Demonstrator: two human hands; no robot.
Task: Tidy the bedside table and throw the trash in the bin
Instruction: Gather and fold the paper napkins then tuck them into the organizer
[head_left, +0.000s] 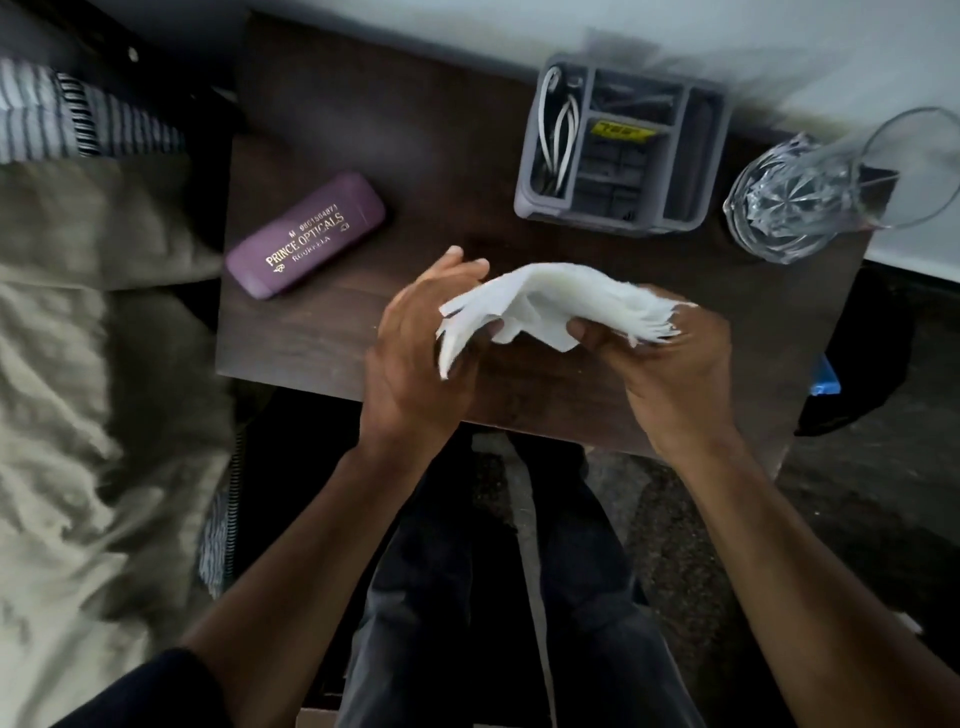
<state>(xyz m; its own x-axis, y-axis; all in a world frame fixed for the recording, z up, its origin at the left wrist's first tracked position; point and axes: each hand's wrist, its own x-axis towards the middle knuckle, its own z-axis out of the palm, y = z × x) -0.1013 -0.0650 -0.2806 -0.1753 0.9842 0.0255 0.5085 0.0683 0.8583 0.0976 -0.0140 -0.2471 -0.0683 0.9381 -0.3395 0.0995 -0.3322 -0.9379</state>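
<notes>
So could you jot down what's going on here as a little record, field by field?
surface: dark wooden bedside table
left hand: grips one end of the white tissue
right hand: fingers pinch the other end
tissue state: crumpled, held above the table
left on table: purple glasses case, grey organizer tray, clear glass
bin: not in view

Both hands, left hand (415, 353) and right hand (670, 364), are gripping a white tissue (556, 306) over the dark surface (415, 130), near a purple glasses case (306, 236).
</notes>
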